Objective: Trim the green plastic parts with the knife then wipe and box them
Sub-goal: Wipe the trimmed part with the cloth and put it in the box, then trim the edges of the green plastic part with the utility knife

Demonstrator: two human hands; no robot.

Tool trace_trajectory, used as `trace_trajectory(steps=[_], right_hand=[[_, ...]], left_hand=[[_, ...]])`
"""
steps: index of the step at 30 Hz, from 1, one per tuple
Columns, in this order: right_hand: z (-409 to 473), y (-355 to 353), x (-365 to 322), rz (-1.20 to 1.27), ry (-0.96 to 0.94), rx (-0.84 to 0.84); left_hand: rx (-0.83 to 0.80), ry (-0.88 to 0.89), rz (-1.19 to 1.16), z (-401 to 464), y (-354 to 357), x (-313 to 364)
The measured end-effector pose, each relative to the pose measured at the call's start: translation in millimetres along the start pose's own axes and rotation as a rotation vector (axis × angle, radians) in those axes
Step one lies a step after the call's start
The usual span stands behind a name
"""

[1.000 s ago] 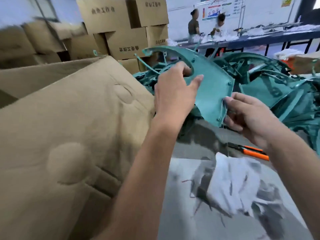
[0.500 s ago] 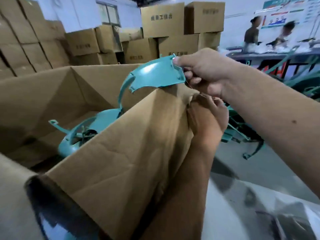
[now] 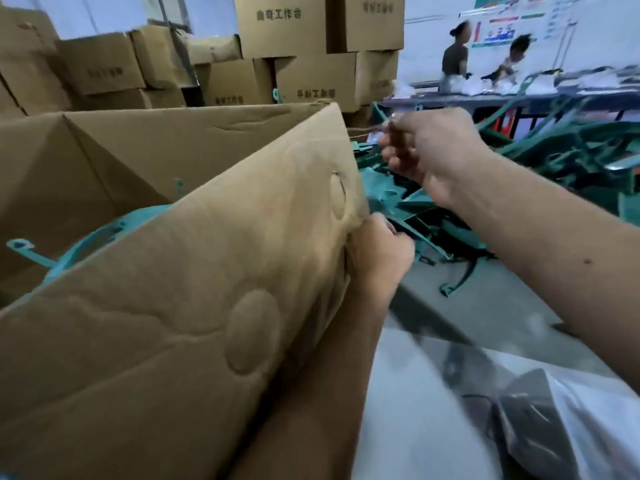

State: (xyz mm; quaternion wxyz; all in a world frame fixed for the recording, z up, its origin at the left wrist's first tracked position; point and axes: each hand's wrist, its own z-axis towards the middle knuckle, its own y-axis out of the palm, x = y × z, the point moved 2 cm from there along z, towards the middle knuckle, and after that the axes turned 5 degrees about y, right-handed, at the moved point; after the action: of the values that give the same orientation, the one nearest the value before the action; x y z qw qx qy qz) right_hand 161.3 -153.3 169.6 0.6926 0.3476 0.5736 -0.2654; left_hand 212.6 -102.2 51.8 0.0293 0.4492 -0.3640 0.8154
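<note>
A big open cardboard box (image 3: 145, 150) fills the left of the view. Inside it lie teal-green plastic parts (image 3: 100, 233), mostly hidden behind the near flap (image 3: 194, 289). My left hand (image 3: 379, 252) grips the right edge of that flap with curled fingers. My right hand (image 3: 427, 155) hovers above and beyond the flap's corner, fingers curled; a thin, pale, blurred sliver that looks like a knife blade (image 3: 381, 125) sticks out of it. A pile of dark green parts (image 3: 554, 161) lies on the table behind my hands.
The grey tabletop (image 3: 502, 299) runs under my right forearm, with a crumpled clear plastic sheet (image 3: 581, 410) at the lower right. Stacked cartons (image 3: 311, 46) stand behind the box. Two people work at a far table (image 3: 519, 95).
My right hand let go of the green part it held over the box and drew back right. The part is now down in the box. My left hand stays on the flap.
</note>
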Motion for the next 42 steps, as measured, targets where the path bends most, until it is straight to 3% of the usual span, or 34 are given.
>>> trace_trajectory(steps=[5,9,13,17,20,23,25,29,32,35,38,40,42], right_hand=[[-14.0,-128.8,66.6,-0.316,-0.014,0.351],[-24.1,-186.0,109.8,-0.589,0.037,0.582],[-17.8,-203.9,122.2,-0.369,0.23,0.576],[-2.3,-188.3,92.0,-0.344,0.051,0.528],[12.9,-172.8,70.1,-0.584,-0.031,0.467],[28.8,-168.3,64.5,-0.898,-0.047,0.438],[35.3,-173.8,58.0,-1.007,-0.113,0.505],[59.2,-189.9,32.9,-1.594,-0.419,0.608],[84.5,-199.4,12.3,-1.84,-0.483,0.589],[113.3,-199.6,-1.0,-2.032,-0.46,0.427],[134.4,-202.4,2.4,-2.273,-0.235,0.252],[136.6,-205.3,7.3,-2.277,-0.137,0.211],[131.2,-206.2,11.5,-2.27,-0.216,0.192]], left_hand=[[-0.195,-0.208,-0.146,-11.3,61.6,-0.9],[-0.266,-0.492,-0.605,-13.7,108.6,15.9],[-0.276,-0.603,-0.818,-25.4,131.7,39.9],[-0.07,-0.682,-1.049,-14.6,125.8,54.6],[0.067,-0.726,-1.133,1.7,114.9,58.3],[0.045,-0.705,-1.071,12.0,108.7,66.0],[0.1,-0.652,-0.944,16.6,105.5,71.3],[0.354,-0.296,-0.615,29.7,91.2,79.5],[0.384,-0.08,-0.44,53.8,83.8,90.2],[0.319,-0.14,-0.443,100.2,78.7,98.7],[0.122,-0.285,-0.425,144.4,76.4,94.6],[0.054,-0.305,-0.346,159.9,80.3,87.9],[0.089,-0.238,-0.235,160.5,87.3,82.9]])
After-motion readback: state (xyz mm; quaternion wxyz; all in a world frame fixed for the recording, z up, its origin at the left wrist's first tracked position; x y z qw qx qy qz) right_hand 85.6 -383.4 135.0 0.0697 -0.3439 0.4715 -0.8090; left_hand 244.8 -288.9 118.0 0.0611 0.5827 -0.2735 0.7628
